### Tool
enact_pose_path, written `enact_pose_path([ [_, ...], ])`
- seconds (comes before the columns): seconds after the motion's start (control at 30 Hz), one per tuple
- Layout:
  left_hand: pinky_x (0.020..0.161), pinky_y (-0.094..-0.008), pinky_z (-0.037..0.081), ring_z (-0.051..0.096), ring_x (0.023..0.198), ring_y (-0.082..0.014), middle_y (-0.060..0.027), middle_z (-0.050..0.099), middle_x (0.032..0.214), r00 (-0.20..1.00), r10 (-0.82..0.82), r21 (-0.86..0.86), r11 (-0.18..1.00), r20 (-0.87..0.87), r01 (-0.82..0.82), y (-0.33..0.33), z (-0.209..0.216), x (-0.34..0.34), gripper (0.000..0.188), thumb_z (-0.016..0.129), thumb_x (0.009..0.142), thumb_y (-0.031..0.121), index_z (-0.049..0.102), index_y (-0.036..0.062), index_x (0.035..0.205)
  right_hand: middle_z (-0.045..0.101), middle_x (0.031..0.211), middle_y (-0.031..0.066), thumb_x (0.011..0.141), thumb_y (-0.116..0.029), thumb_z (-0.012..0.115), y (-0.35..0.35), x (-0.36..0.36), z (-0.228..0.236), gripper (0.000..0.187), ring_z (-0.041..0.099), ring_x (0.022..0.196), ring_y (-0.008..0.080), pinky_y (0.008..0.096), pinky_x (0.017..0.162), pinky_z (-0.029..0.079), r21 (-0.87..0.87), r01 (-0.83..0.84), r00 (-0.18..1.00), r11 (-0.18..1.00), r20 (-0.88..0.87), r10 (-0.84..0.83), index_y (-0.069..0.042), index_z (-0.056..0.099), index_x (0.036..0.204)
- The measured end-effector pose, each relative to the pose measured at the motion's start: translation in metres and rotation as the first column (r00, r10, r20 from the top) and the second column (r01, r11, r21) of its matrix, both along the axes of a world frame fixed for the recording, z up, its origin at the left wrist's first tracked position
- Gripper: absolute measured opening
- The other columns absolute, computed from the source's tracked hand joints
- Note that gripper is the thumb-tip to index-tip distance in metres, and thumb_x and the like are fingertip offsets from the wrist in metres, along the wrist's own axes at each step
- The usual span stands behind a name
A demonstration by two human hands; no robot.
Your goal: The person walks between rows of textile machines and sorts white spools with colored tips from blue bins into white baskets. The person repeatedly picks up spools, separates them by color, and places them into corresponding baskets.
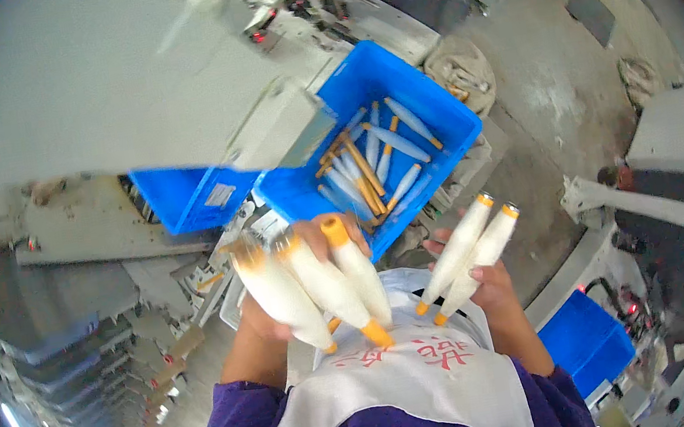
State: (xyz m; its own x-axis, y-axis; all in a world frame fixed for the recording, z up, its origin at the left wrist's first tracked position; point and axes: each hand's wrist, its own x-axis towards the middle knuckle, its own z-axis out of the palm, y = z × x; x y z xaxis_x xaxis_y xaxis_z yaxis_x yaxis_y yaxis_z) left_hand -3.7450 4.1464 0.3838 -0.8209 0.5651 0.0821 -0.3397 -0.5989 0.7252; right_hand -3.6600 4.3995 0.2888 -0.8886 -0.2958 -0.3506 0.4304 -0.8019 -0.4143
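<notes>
Fanned out in my left hand (263,321) are three bobbins of white yarn (331,286) on yellow tubes, slightly blurred, with the fingers wrapped behind them. My right hand (494,286) grips two slimmer white yarn bobbins (459,253), side by side and tilted, their yellow lower ends near the white apron (473,379). Both hands are in front of my chest. Beyond them stands a blue crate (439,93), with several yarn bobbins (402,143) and bare yellow tubes (364,170) lying loose inside.
A pale machine housing (256,111) reaches over the crate's left side. Another blue crate (171,195) sits farther left, and a third blue crate (586,336) at the lower right. A cloth sack (462,72) rests beside the middle crate, on the grey floor (547,103).
</notes>
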Motion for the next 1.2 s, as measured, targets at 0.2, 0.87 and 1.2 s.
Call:
enact_pose_path([
  [0.2, 0.096, -0.055, 0.037, 0.049, 0.108, -0.0407, -0.0235, 0.045, 0.122, 0.898, 0.176, 0.094, 0.968, 0.404, -0.233, -0.032, -0.016, 0.049, 0.075, 0.07, 0.053, 0.041, 0.049, 0.0035, 0.115, 0.043, 0.129, 0.0188, 0.065, -0.015, 0.07, -0.057, -0.018, 0.017, 0.083, 0.041, 0.121, 0.0333, 0.0445, 0.099, 0.038, -0.028, -0.362, 0.928, 0.932, -0.103, 0.357, -0.002, 0.027, 0.135],
  [0.87, 0.095, -0.039, 0.042, 0.05, 0.109, -0.0251, -0.0131, 0.049, 0.119, 0.581, 0.573, -0.219, 0.795, 0.578, -0.566, -0.228, -0.054, 0.204, 0.062, 0.056, 0.076, 0.01, 0.031, 0.0051, 0.132, 0.054, 0.113, 0.009, 0.061, 0.001, 0.072, -0.323, 0.056, 0.005, 0.074, 0.056, 0.102, 0.0228, 0.0372, 0.086, 0.048, 0.359, -0.68, 0.707, 0.639, 0.088, 0.702, -0.004, 0.038, 0.126],
  [1.2, 0.093, -0.0388, 0.042, 0.05, 0.108, -0.0249, -0.0126, 0.049, 0.118, 0.549, 0.629, -0.304, 0.763, 0.55, -0.57, -0.277, -0.065, 0.239, 0.068, 0.057, 0.073, 0.01, 0.029, 0.0079, 0.135, 0.055, 0.112, 0.0094, 0.058, -0.001, 0.074, -0.368, 0.068, -0.012, 0.073, 0.056, 0.102, 0.0228, 0.0381, 0.089, 0.047, 0.412, -0.731, 0.62, 0.545, 0.065, 0.782, -0.003, 0.041, 0.124],
])
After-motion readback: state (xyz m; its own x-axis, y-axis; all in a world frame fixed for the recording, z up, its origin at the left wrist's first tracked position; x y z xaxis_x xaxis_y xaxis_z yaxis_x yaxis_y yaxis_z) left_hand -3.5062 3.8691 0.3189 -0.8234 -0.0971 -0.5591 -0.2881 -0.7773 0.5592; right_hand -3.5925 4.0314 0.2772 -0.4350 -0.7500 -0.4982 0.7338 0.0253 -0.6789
